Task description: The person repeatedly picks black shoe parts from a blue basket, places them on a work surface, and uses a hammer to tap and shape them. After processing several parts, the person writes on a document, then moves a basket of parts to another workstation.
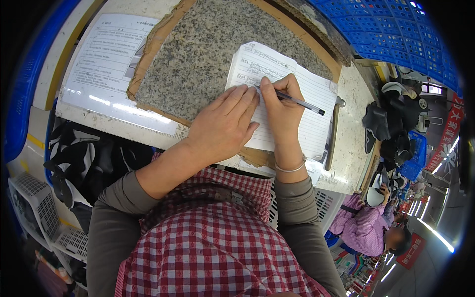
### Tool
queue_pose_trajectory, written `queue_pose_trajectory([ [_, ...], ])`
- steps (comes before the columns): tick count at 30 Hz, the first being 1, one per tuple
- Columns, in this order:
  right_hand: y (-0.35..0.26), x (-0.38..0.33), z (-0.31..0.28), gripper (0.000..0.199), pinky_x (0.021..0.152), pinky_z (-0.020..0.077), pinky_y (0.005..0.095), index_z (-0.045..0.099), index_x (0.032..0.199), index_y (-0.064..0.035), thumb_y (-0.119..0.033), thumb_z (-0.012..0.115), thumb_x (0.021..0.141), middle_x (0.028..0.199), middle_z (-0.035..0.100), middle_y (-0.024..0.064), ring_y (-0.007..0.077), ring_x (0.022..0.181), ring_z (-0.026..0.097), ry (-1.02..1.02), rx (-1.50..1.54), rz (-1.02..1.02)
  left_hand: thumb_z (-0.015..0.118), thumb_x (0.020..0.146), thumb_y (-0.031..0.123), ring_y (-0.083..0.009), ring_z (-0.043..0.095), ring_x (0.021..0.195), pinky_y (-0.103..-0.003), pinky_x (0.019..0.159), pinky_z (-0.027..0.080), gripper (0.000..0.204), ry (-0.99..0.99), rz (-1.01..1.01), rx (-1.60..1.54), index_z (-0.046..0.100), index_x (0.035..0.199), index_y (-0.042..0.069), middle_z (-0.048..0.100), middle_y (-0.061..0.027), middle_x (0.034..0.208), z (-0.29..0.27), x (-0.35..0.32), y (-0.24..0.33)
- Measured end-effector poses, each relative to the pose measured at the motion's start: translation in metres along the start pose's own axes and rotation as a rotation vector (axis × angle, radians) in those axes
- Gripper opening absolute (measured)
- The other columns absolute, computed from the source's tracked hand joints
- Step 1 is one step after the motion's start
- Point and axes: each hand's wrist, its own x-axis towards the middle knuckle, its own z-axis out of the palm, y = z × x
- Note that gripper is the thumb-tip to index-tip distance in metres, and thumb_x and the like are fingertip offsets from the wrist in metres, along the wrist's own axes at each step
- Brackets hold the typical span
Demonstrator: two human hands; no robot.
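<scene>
A lined notebook (297,126) with rows of handwriting near its top lies open on the workbench, partly over a speckled stone slab (198,54). My right hand (282,111) is closed around a black pen (309,106), its tip at the written lines. Flat on the page's left edge rests my left hand (225,119), fingers stretched out and side by side, holding nothing. The fingertips of both hands are close to each other. Beneath my right hand part of the page is hidden.
A printed sheet (106,64) lies left of the slab. Beside the notebook is a hammer (336,123). Blue plastic crates (396,34) stand at the far right. Black shoe parts (94,158) fill a container at left. Another person in a pink checked top (363,227) works at right.
</scene>
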Motion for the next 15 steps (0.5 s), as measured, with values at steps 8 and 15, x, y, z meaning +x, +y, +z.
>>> queue_pose_trajectory([
  [8, -0.0011, 0.0002, 0.0005, 0.031, 0.054, 0.0407, 0.0209, 0.048, 0.077, -0.0046, -0.006, 0.074, 0.095, 0.066, 0.057, -0.0006, 0.0024, 0.063, 0.048, -0.002, -0.042, -0.016, 0.072, 0.09, 0.026, -0.0322, 0.055, 0.13, -0.043, 0.11, 0.047, 0.054, -0.005, 0.005, 0.022, 0.062, 0.132, -0.006, 0.06, -0.0178, 0.134, -0.0002, 0.0001, -0.0005],
  [15, -0.0005, 0.0004, 0.0011, 0.031, 0.054, 0.0399, 0.0209, 0.048, 0.078, -0.0042, -0.006, 0.074, 0.095, 0.066, 0.056, -0.001, 0.0023, 0.064, 0.046, -0.012, -0.019, -0.008, 0.067, 0.093, 0.027, -0.0343, 0.055, 0.126, -0.044, 0.111, 0.045, 0.052, 0.026, 0.03, 0.014, 0.062, 0.126, -0.012, 0.061, -0.0214, 0.128, 0.0006, 0.0007, -0.0008],
])
